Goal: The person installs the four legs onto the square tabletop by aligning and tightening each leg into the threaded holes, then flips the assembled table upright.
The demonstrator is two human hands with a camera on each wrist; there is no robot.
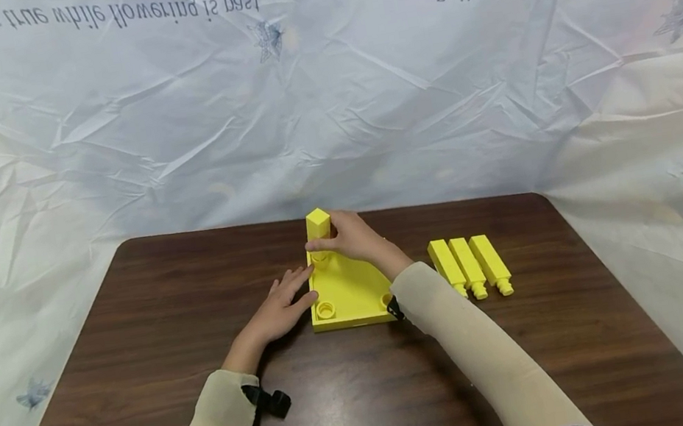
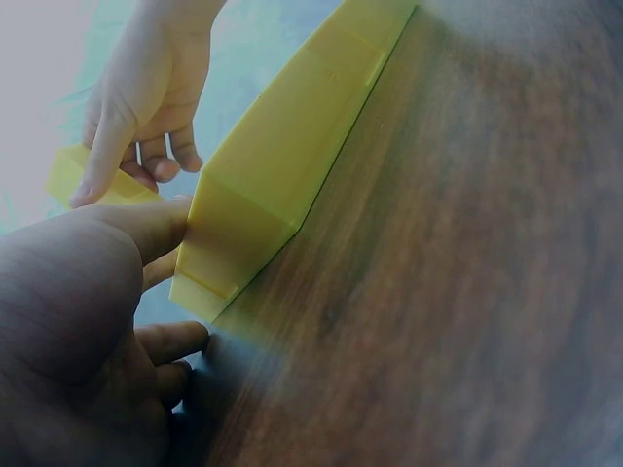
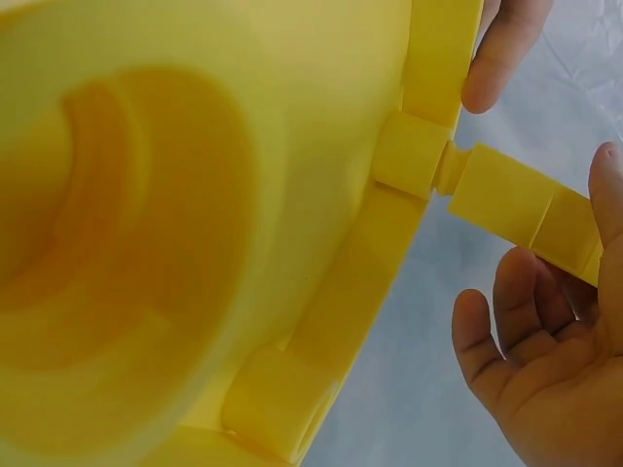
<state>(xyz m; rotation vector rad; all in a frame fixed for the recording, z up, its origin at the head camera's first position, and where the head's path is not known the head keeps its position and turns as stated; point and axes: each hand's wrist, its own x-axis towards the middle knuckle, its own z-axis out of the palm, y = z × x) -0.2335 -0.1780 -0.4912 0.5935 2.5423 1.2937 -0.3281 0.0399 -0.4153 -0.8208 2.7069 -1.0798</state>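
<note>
A flat yellow board with raised edges and round corner sockets lies on the table. At its far left corner a square yellow leg stands upright, its narrow end at the socket. My right hand pinches this leg between thumb and fingers. In the right wrist view the leg shows a thin neck at the socket; how deep it sits I cannot tell. My left hand touches the board's left edge with fairly straight fingers, steadying nothing else. In the left wrist view its thumb side lies against the board.
Three more yellow legs lie side by side to the right of the board, knobbed ends toward me. The brown wooden table ends at a pale printed cloth behind. A near left socket shows on the board.
</note>
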